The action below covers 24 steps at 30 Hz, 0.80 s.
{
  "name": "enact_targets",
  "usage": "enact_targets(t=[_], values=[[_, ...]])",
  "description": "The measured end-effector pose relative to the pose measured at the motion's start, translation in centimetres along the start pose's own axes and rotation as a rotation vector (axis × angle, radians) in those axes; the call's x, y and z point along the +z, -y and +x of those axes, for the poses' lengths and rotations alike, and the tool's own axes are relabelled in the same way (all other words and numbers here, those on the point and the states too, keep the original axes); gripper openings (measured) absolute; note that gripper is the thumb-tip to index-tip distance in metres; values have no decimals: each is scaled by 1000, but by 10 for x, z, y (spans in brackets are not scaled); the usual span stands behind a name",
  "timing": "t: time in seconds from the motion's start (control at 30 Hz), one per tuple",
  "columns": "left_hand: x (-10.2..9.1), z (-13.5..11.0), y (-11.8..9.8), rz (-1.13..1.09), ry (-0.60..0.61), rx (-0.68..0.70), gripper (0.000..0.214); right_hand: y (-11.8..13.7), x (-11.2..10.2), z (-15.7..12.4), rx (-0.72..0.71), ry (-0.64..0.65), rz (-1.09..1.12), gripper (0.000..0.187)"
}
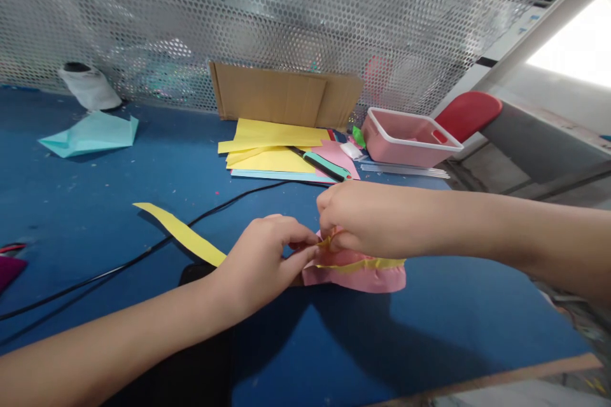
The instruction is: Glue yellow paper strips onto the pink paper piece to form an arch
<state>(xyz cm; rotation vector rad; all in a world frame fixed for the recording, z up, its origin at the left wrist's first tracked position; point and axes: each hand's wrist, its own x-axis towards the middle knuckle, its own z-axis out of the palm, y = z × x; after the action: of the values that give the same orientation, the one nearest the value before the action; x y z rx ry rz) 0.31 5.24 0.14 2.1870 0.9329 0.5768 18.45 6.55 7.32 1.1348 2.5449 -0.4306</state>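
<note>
On my blue desk (429, 324), a pink basket (398, 149) stands at the far right. Nearer, just right of the middle, my left hand (260, 261) and right hand (347, 213) almost meet, fingertips pinched on the ruffled pink piece (358, 282) with its narrow yellow band (382, 264).

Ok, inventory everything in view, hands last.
Ruffled paper: one, pink-yellow, at fingertips
Loose strip: one, yellow, centre left
Cable: one, black, left
Flat object: one, black, lower left
Paper stack: several, mixed colours, back
Handled tool: one, teal-black, on stack
Cardboard: one, brown, behind stack
Basket: one, pink-white, back right
Thin strips: several, white, before basket
Packet: one, white, beside basket
Scrap: one, green, beside basket
Curved object: one, red, behind basket
Folded paper: one, turquoise, back left
Rounded object: one, white, back left
Item: one, purple, left edge
Screen: one, silver, background
Table: one, blue, underneath
Left hand: one, bare, on paper
Right hand: one, bare, on paper
</note>
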Motion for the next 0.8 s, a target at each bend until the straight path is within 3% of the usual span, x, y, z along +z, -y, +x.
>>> enact_targets(t=[0.2, 0.43, 0.5, 0.63, 0.67, 0.7, 0.77, 0.8], values=[[1, 3, 2, -113, 35, -59, 15, 12, -7, 1, 87, 61, -58, 12], [1, 5, 3, 120, 40, 100, 19, 12, -8, 1, 102, 105, -73, 13], [3, 2, 3, 178, -49, 153, 14, 10, -7, 1, 86, 92, -71, 16], [13, -23, -6, 139, -421, 336, 6, 10, -8, -1, 65, 91, -63, 27], [18, -33, -10, -11, -389, 384, 10, 11, -8, -2, 69, 98, -60, 28], [24, -42, -14, -215, -208, 318, 11, 11, -9, -3, 85, 98, -51, 26], [37, -58, -23, -729, 254, -25, 15, 11, -8, -5, 133, 76, -13, 21], [44, -62, -28, -987, 396, -296, 19, 10, -7, -5, 149, 54, 16, 18]])
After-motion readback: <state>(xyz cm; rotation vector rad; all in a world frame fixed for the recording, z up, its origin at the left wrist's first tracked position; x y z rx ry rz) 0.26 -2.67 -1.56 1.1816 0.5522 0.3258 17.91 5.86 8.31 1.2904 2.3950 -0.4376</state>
